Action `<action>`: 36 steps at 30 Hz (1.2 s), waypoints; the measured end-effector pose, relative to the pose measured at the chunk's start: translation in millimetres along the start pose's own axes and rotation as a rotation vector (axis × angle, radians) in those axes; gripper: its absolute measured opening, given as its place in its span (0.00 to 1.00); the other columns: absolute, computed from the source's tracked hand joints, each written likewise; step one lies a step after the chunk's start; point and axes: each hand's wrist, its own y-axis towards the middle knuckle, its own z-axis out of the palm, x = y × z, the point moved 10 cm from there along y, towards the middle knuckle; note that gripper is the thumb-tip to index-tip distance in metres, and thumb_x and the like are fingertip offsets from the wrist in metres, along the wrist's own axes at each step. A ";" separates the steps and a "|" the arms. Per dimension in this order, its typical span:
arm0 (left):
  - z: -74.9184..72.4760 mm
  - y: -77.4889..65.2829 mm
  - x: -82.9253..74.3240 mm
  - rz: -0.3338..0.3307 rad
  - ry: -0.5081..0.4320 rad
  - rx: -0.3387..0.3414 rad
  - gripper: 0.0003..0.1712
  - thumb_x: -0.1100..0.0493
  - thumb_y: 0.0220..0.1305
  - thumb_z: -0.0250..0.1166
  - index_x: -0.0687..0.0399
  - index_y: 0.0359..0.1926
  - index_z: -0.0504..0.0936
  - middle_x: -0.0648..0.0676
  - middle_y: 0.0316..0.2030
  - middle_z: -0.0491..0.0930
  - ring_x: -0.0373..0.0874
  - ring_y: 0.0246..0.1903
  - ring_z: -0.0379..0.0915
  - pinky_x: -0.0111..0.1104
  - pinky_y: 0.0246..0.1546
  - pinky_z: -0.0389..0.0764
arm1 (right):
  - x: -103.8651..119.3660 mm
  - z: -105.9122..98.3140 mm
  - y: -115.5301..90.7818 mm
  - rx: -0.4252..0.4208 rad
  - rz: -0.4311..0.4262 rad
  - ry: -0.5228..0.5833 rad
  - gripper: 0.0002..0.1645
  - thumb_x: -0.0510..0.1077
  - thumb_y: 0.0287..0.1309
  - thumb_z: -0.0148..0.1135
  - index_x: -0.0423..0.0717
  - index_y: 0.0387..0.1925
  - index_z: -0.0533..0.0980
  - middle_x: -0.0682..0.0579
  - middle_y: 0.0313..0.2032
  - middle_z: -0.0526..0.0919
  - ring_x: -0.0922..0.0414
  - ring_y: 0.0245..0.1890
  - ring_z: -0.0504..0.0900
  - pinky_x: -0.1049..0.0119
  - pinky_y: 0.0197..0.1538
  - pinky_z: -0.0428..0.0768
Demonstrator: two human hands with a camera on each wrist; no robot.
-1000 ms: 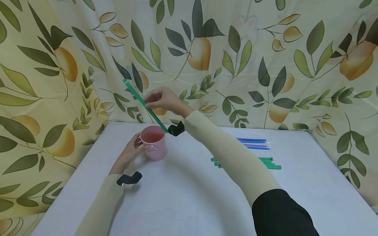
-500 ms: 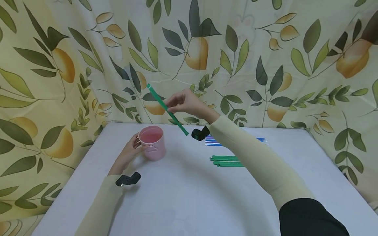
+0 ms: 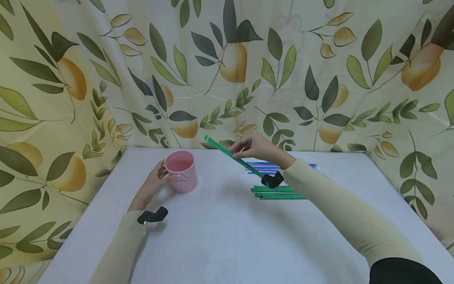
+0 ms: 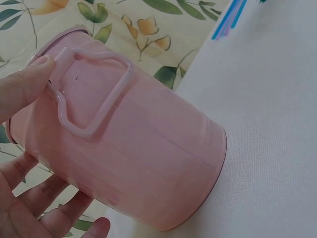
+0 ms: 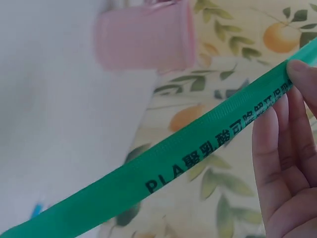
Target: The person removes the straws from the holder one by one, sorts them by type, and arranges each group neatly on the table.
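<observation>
My left hand point(image 3: 150, 187) holds a small pink bucket point(image 3: 186, 182) that stands upright at the left of the table. In the left wrist view, the thumb presses near the rim by the bucket's wire handle point(image 4: 94, 130), and the fingers lie along its side. To the right, my right hand point(image 3: 260, 150) pinches a straw in a green printed wrapper point(image 3: 220, 148) between thumb and fingertips. This straw slants down to the right, above the table and apart from the bucket. Printed lettering shows on its wrapper point(image 5: 114, 196) in the right wrist view.
Several more green-wrapped straws point(image 3: 274, 194) lie in a pile below the right wrist. Behind them is a clear packet of blue and purple straws point(image 3: 252, 167), partly hidden by the right hand and sleeve. A fruit-patterned curtain point(image 3: 213, 98) hangs behind the white table point(image 3: 213, 236).
My right hand has moved right and down with the green-wrapped straw, from above the bucket towards the straw piles. My left hand stays on the bucket.
</observation>
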 end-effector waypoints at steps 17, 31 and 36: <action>1.8 -2.0 -3.7 0.022 -0.033 0.008 0.46 0.60 0.62 0.61 0.57 0.73 0.43 0.63 0.72 0.49 0.58 0.71 0.48 0.46 0.72 0.55 | -88.2 -12.3 -65.7 0.091 0.104 -0.117 0.08 0.38 0.54 0.65 0.43 0.38 0.84 0.48 0.37 0.86 0.58 0.36 0.80 0.74 0.41 0.81; 1.4 -3.9 -4.7 -0.007 0.001 0.009 0.49 0.57 0.63 0.62 0.56 0.74 0.39 0.62 0.73 0.46 0.58 0.72 0.44 0.47 0.72 0.53 | -144.8 -7.8 -115.5 0.148 0.209 -0.182 0.08 0.38 0.52 0.66 0.43 0.35 0.85 0.51 0.34 0.86 0.63 0.32 0.78 0.75 0.38 0.80; 2.3 -3.8 -3.6 -0.012 0.000 0.012 0.49 0.57 0.63 0.62 0.56 0.74 0.39 0.62 0.73 0.45 0.58 0.72 0.44 0.47 0.72 0.53 | -161.7 -4.3 -125.1 0.177 0.213 -0.185 0.08 0.38 0.51 0.67 0.43 0.35 0.85 0.51 0.34 0.87 0.62 0.30 0.77 0.75 0.36 0.80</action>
